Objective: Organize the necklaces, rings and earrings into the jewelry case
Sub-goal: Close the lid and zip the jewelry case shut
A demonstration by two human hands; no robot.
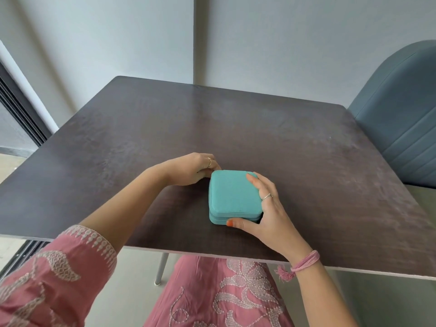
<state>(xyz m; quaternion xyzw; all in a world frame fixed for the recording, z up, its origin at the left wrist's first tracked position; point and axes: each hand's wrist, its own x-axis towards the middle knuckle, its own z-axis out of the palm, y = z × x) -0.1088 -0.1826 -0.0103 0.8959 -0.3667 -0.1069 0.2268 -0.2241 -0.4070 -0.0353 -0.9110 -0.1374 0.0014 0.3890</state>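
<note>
Near the front edge of the table (259,128) sat the case (233,194), closed. My right hand (266,208) gripped its right side, thumb on the front; my left hand (191,169) pinched at its far-left corner. No jewelry showed, so sorting looked either finished or unstarted.
</note>
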